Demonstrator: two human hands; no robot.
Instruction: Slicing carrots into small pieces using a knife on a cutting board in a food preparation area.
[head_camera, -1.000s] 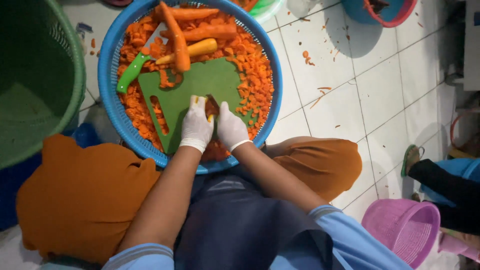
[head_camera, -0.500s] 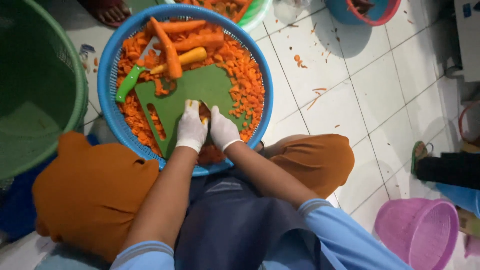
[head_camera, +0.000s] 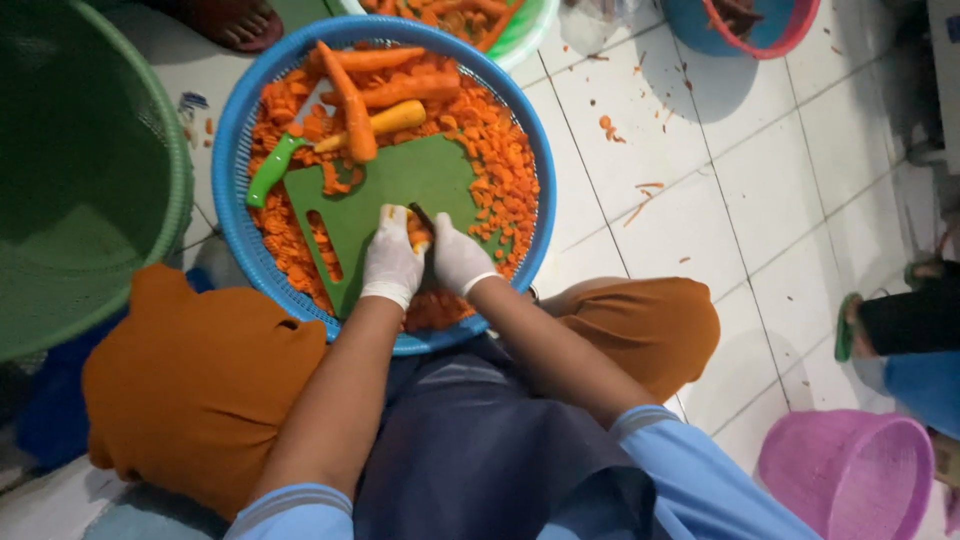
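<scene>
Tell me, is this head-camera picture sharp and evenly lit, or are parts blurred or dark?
Head view: mostly sharp; the gloved left hand and right hand on the green cutting board are crisp. White floor tiles are brightly lit with soft glare. The green basket at the left edge falls darker. Straight tile lines bow slightly near the edges.

A single head-worn camera looks almost straight down from above the seated person, close enough that the forearms and lap fill the lower half of the frame. The blue basket (head_camera: 240, 130) sits in the upper left centre, and white floor tiles (head_camera: 700, 200) spread to the right. With only this one view, nothing is shared.
</scene>
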